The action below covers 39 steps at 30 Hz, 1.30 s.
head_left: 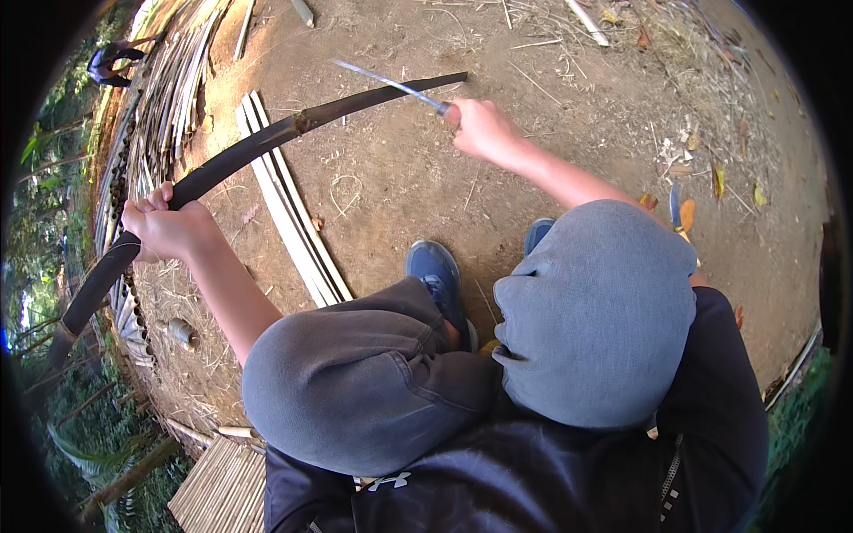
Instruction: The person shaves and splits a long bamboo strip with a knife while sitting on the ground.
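Note:
My left hand [169,226] is wrapped round a long dark strip of split bamboo [235,164], which slants from the lower left up to the far middle. A pale node shows partway along the strip. In my right hand [480,129] is the handle of a knife [391,82], its thin blade pointing left and away. The blade crosses the strip near its far end; whether it touches the bamboo I cannot tell. Both arms reach out past my bent knees.
Pale split bamboo slats [298,218] lie on the dirt ground left of my shoes. A second blade [675,204] rests by leaves beyond my right knee. Many poles [178,89] are piled far left, near another person [114,64]. A short bamboo piece [183,333] lies left.

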Motion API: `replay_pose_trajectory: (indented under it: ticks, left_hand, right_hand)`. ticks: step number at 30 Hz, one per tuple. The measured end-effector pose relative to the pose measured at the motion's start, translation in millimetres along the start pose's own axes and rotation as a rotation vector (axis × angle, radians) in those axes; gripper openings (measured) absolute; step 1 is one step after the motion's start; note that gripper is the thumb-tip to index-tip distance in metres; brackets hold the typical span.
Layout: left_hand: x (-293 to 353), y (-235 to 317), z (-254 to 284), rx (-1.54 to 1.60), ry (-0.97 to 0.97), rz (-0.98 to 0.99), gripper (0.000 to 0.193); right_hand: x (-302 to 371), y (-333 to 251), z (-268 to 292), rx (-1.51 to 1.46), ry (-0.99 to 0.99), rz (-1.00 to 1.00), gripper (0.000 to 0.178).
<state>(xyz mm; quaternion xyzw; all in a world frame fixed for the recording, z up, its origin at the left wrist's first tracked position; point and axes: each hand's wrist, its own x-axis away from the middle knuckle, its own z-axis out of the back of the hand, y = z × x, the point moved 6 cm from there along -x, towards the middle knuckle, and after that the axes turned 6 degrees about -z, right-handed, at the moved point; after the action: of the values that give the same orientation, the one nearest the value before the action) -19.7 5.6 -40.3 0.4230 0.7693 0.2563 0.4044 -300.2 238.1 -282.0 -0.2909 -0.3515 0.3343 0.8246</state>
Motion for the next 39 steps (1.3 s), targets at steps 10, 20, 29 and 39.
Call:
replay_pose_trajectory:
  ticks: [10,20,29,39]
  left_hand:
    - [5.6,4.9,-11.7,-0.016,0.035,-0.064,0.02]
    - [-5.8,-5.0,3.4,0.01,-0.02,-0.011,0.026]
    - [8.0,5.9,-11.9,0.019,-0.08,-0.007,0.028]
    - [1.5,4.7,-8.3,0.019,-0.066,-0.01,0.024]
  right_hand:
    - [-13.2,3.5,10.1,0.04,-0.017,-0.031,0.013]
    - [-19.6,37.1,5.6,-0.022,-0.022,-0.15,0.011]
    - [4.7,-2.5,-3.1,-0.007,-0.057,0.034,0.017]
    - [-43.1,71.0,12.0,-0.293,0.007,-0.209,0.012]
